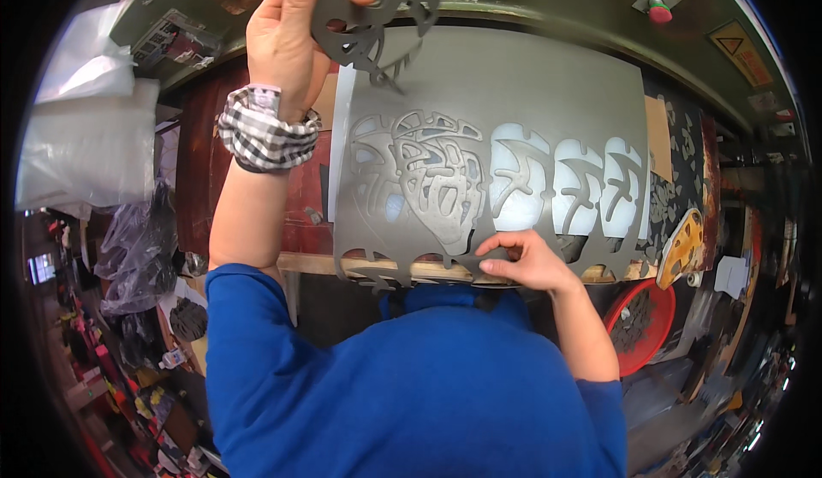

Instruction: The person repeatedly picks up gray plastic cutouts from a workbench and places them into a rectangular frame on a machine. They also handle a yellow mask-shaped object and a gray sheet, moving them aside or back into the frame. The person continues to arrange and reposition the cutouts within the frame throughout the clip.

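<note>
left hand (287,37) – grips grey cutout (377,17), top cropped | right hand (538,262) – pinches grey sheet (556,71), some fingers hidden

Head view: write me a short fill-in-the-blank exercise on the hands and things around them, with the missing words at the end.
1. The left hand holds up a cut-out piece coloured ______.
2. Of the large sheet's near and far edges, the right hand is at the ______ one.
3. The round basin holding dark scraps is ______.
4. The person's shirt is ______.

Missing words: grey; near; red; blue.
</note>
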A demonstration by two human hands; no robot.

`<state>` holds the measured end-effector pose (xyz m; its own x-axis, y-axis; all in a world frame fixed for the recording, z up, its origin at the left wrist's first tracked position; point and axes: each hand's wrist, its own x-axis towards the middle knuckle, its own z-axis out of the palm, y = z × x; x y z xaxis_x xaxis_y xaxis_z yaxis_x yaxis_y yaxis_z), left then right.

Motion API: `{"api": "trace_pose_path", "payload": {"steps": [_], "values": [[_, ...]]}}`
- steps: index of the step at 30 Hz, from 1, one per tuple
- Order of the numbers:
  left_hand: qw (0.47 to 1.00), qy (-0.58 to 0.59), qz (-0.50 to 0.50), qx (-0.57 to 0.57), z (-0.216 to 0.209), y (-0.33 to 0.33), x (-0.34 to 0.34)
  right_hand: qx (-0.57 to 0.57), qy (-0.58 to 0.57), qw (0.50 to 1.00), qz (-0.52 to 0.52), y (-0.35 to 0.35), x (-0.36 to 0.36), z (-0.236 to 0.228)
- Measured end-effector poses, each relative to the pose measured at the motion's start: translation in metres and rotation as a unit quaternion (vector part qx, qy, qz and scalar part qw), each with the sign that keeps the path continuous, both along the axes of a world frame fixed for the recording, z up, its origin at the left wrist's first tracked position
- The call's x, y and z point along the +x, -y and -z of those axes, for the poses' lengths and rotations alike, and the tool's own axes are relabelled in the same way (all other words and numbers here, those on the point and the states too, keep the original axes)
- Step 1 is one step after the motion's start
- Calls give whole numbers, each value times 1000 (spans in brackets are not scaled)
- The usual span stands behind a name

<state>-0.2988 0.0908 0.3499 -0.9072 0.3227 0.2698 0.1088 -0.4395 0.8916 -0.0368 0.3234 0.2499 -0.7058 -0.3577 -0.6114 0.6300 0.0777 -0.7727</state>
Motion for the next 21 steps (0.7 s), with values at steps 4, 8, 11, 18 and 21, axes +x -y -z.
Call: {"api": "trace_pose_path", "payload": {"steps": [4,8,11,18,21], "values": [[880,-319,51,-349,41,-10,53,-178,65,981,49,-1,-12,20],[756,-416,297,-409,108,2,125,-278,80,950,115,-1,-11,40],[749,-455,275,-396,132,16,137,-294,93,938,159,-4,-11,47],[865,-335,180,-328,148,0,134,-345,78,915,197,0,-10,46],[931,14,55,-360,144,-25,115,-296,44,928,221,9,-4,41]]}}
